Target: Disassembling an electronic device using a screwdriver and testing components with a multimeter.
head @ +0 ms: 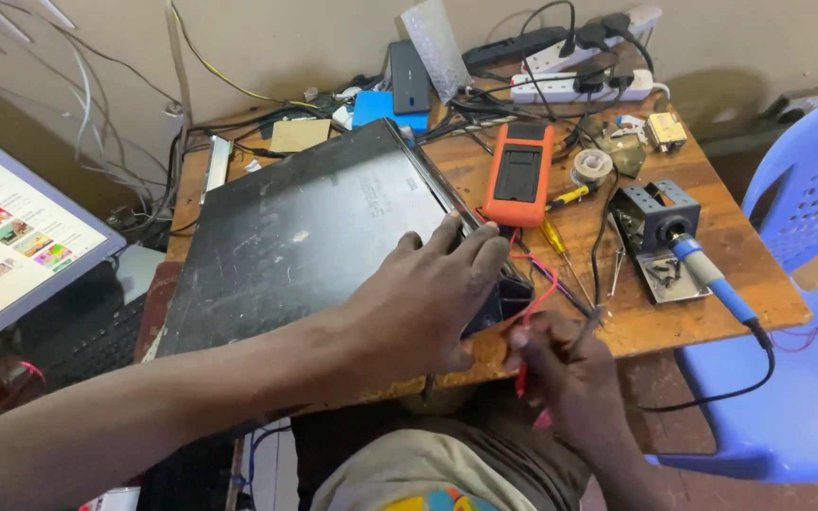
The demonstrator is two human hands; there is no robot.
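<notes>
**Hands at the laptop's corner**

Fingers of the left hand [433, 298] lie together, pressed flat over the near right corner of a closed dark laptop [305, 232], which sits tilted across a cluttered wooden table [702, 227]. Just beside it, at the table's front edge, the right hand [570, 374] closes its fingers around thin probes: a red probe [523, 374] pokes out below the fist, and a dark one [587, 331] points up from it. Red and black leads [537, 274] run from there back toward an orange multimeter [519, 174] lying just right of the laptop. Farther right, a soldering iron with a blue handle [712, 279] rests in its metal stand [655, 218]. White power strips [584, 85] line the back edge. A lit monitor [11, 237] stands to the left, and a blue plastic chair [807, 312] stands on the right.
</notes>
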